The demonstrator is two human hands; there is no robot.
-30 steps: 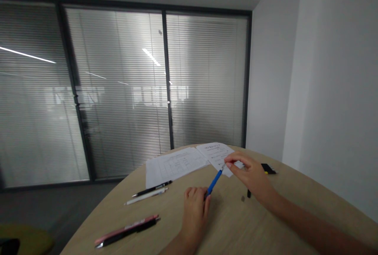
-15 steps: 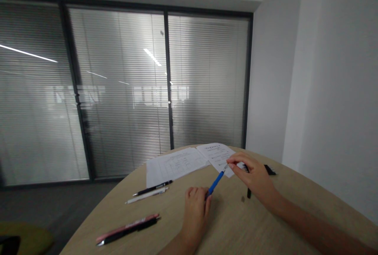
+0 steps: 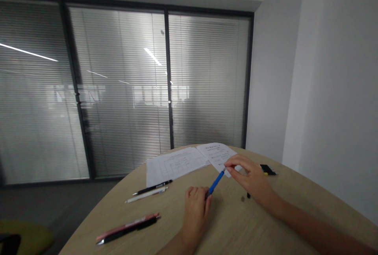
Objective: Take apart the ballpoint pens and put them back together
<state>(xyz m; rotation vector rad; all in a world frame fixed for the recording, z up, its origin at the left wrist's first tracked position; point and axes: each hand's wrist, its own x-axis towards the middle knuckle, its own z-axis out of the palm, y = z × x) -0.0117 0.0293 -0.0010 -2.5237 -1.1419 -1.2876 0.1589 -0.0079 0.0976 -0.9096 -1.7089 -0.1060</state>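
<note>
2 ends of blue pen point(image 3: 216, 183) held: left hand point(image 3: 195, 216), right hand point(image 3: 249, 180).

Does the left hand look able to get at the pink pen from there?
Probably yes: the pink pen lies left of the left hand with nothing between, but that hand holds the blue pen and would likely have to release it.
</note>
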